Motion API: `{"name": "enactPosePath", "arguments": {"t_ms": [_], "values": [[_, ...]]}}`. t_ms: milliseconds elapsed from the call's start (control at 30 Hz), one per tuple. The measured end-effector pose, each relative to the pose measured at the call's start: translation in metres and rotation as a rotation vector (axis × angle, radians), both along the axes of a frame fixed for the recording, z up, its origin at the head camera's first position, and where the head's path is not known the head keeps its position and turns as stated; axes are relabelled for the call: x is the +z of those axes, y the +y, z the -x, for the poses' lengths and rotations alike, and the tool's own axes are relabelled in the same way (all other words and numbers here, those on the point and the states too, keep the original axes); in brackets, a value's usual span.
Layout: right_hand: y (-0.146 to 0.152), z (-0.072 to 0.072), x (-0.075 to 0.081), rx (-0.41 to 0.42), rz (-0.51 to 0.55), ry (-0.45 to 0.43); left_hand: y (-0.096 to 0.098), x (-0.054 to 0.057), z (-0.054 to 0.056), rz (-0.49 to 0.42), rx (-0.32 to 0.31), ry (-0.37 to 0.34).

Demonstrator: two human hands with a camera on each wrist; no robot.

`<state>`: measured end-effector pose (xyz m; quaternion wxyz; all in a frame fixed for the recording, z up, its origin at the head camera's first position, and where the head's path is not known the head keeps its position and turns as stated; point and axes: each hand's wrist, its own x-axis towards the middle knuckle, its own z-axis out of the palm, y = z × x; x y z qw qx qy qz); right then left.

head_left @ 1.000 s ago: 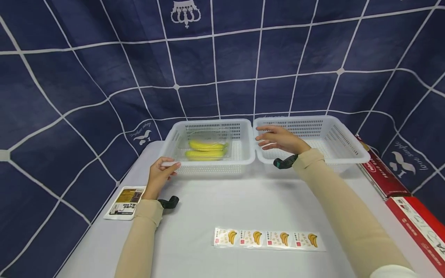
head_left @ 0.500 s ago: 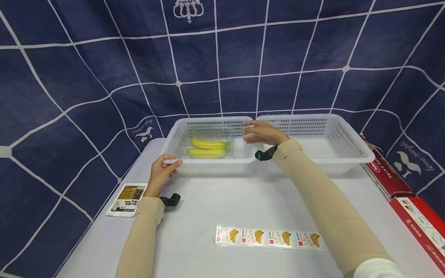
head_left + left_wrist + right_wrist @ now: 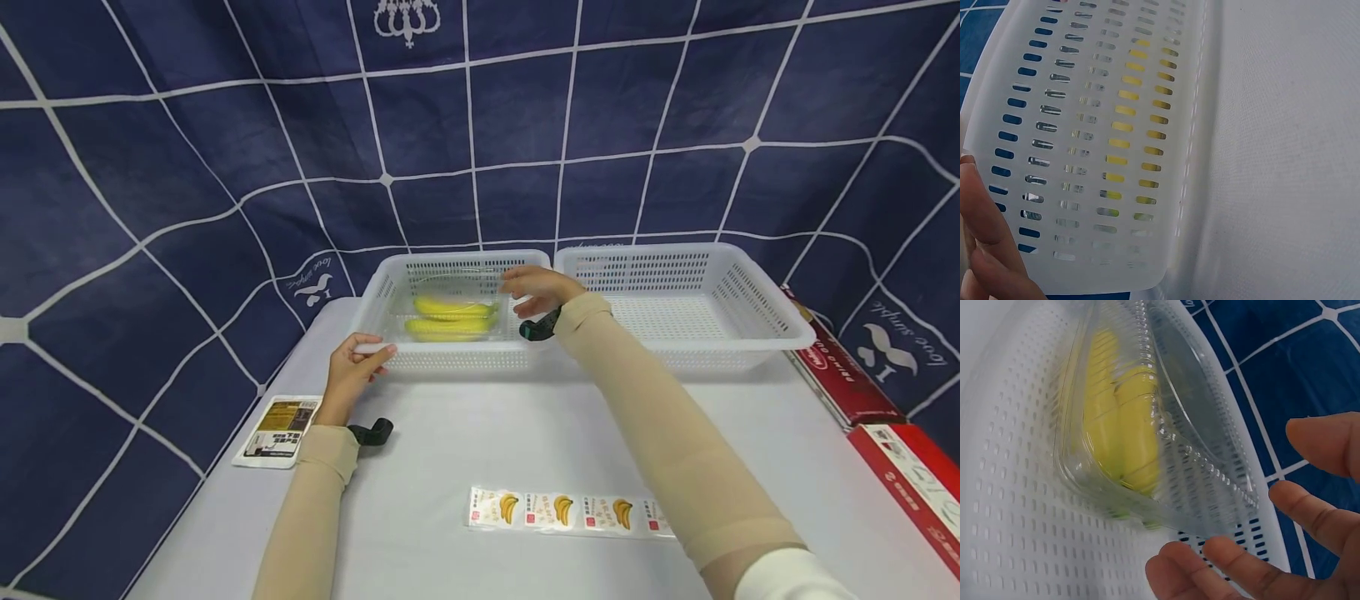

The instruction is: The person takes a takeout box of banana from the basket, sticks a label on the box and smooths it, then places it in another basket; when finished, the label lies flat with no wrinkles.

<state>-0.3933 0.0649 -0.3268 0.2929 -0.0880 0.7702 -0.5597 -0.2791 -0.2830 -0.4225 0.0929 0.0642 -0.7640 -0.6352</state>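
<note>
Two yellow bananas (image 3: 452, 307) lie in a clear plastic clamshell box (image 3: 1069, 465) inside the left white basket (image 3: 457, 360). In the right wrist view the box's lid (image 3: 1200, 481) is raised at an angle. My left hand (image 3: 350, 371) grips that basket's near left corner, thumb over the rim. Over the basket's right end hangs my right hand (image 3: 542, 287), its spread, slightly bent fingers (image 3: 1235, 556) close to the box's end and holding nothing. The left wrist view shows the slotted basket wall (image 3: 1085, 150), with yellow behind it.
A second white basket (image 3: 693, 343) stands right beside the first. A strip of banana-picture labels (image 3: 570, 512) lies on the white table (image 3: 450, 442). At left is a white printed packet (image 3: 277, 432); at right are red boxes (image 3: 847, 375). A blue checked curtain (image 3: 525, 125) hangs behind.
My right hand has moved left, from over the right basket to the box in the left basket. My left hand keeps its grip on the basket corner.
</note>
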Motion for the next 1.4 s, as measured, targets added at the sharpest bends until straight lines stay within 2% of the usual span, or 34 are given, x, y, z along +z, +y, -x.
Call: {"name": "enactPosePath", "arguments": {"t_ms": [200,367,733,1000,1100,1300,1400], "values": [[-0.01,0.006,-0.004,0.047,-0.095,-0.012,-0.001,-0.001,0.0,-0.009,-0.008,-0.008],[-0.013,0.009,-0.01,0.099,-0.094,-0.029,0.0,-0.002,0.0,-0.017,-0.003,0.01],[-0.022,0.012,-0.012,0.029,-0.034,-0.066,0.003,-0.004,-0.001,-0.023,0.006,0.054],[-0.027,0.009,-0.004,0.086,-0.085,0.004,0.001,-0.001,-0.001,-0.021,-0.008,0.034],[-0.029,0.008,-0.003,0.059,-0.092,0.009,0.001,-0.001,0.0,-0.023,-0.017,0.023],[-0.031,0.005,-0.004,-0.046,-0.046,-0.008,-0.001,-0.001,0.002,-0.028,-0.022,0.014],[-0.032,0.002,-0.004,-0.063,-0.036,0.011,-0.001,-0.002,0.002,-0.031,-0.019,0.019]]}}
